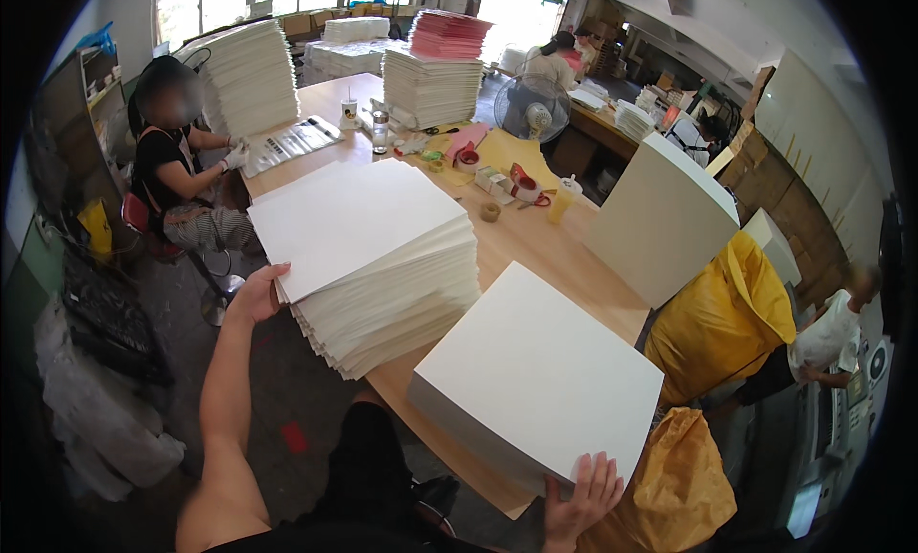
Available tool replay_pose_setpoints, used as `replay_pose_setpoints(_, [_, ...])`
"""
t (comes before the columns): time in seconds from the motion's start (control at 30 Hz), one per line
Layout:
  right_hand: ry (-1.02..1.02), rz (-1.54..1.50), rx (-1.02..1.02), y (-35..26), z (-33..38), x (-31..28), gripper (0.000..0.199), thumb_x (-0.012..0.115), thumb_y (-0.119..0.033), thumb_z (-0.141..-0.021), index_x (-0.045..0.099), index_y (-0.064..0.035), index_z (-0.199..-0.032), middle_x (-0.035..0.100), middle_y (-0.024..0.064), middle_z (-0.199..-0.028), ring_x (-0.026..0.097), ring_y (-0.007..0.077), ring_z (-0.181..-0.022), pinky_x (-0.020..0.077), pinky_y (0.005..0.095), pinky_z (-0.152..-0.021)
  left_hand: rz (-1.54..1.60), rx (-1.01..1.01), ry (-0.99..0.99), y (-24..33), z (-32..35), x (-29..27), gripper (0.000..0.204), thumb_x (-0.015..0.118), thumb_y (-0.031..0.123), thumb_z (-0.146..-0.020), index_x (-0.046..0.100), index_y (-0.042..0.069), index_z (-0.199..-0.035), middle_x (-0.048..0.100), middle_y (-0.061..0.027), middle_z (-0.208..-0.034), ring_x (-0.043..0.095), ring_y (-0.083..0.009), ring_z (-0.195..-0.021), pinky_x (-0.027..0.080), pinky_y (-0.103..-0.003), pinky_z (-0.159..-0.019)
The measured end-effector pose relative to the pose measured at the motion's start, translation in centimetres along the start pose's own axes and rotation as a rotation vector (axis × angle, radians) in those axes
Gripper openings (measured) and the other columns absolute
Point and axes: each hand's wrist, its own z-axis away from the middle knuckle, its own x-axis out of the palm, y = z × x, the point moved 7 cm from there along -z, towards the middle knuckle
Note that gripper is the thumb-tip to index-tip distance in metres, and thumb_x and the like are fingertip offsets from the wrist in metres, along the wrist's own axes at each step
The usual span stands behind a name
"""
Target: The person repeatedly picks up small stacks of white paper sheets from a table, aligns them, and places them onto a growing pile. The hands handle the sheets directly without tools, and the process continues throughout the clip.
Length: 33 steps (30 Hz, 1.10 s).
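1. Left hand (254,297) grips the near corner of an uneven white paper stack (387,299), left on the pale wooden worktop (540,252).
2. Right hand (585,500) rests unclenched against a squared white paper stack (540,371), near right.

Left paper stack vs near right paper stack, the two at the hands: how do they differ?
The left paper stack has uneven, layered edges; the near right paper stack has smooth, squared sides. The left hand is at the left paper stack's corner; the right hand lies over the near right paper stack's near edge. Both have white tops and sit on the table.
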Motion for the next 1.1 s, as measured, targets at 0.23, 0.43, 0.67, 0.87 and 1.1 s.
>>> replay_pose_setpoints(0.23, [0.063, -0.297, 0.154, 1.5, 1.2, -2.0, 0.065, 0.069, -0.049, -0.102, 0.058, -0.0025, -0.146, 0.055, 0.0218, -0.156, 0.050, 0.0419, -0.146, 0.0328, 0.0592, -0.124, 0.102, 0.126, 0.215, 1.1, 2.9, 0.9, 0.044, 0.056, 0.031, -0.112, 0.057, 0.004, -0.146, 0.070, -0.0102, -0.137, 0.070, -0.0259, -0.120, 0.059, -0.046, -0.100])
replay_pose_setpoints(0.43, [0.219, -1.019, 0.760, 7.1, 4.5, 0.0, 0.062, 0.053, -0.037, -0.113, 0.044, 0.0076, -0.155, 0.056, 0.0190, -0.152, 0.054, 0.0300, -0.140, 0.0381, 0.0422, -0.120, -0.506, 1.046, 0.588, -2.4, 13.1, 7.5, 0.027, 0.055, 0.000, -0.100, 0.062, -0.001, -0.127, 0.065, -0.0118, -0.130, 0.063, -0.0196, -0.121, 0.048, -0.037, -0.108])
replay_pose_setpoints(0.67, [0.289, -1.338, 0.905, 9.7, 7.4, 6.6, 0.053, 0.048, -0.035, -0.113, 0.054, 0.0036, -0.147, 0.060, 0.0131, -0.145, 0.056, 0.0245, -0.133, 0.0415, 0.0399, -0.116, -0.031, 0.359, -0.192, -11.6, 8.7, 27.7, 0.052, 0.053, 0.017, -0.108, 0.051, -0.007, -0.154, 0.058, -0.0170, -0.154, 0.050, -0.0243, -0.145, 0.032, -0.037, -0.124])
replay_pose_setpoints(0.87, [0.391, -1.597, 0.974, 8.2, 7.1, 8.5, 0.057, 0.046, -0.038, -0.110, 0.053, 0.0020, -0.150, 0.059, 0.0134, -0.147, 0.055, 0.0258, -0.135, 0.0404, 0.0413, -0.116, -0.160, 0.450, -0.176, -14.6, 8.1, 28.3, 0.056, 0.048, 0.013, -0.106, 0.049, -0.008, -0.158, 0.053, -0.0176, -0.161, 0.047, -0.0266, -0.149, 0.030, -0.037, -0.126])
replay_pose_setpoints(1.1, [0.415, -1.289, 0.838, 7.6, 6.1, 6.2, 0.059, 0.042, -0.032, -0.110, 0.052, 0.0074, -0.153, 0.058, 0.0163, -0.153, 0.052, 0.0267, -0.143, 0.0344, 0.0397, -0.123, -0.091, 0.373, -0.251, -15.0, 8.4, 28.3, 0.053, 0.042, 0.019, -0.113, 0.045, -0.006, -0.161, 0.047, -0.0199, -0.165, 0.045, -0.0286, -0.151, 0.031, -0.040, -0.127])
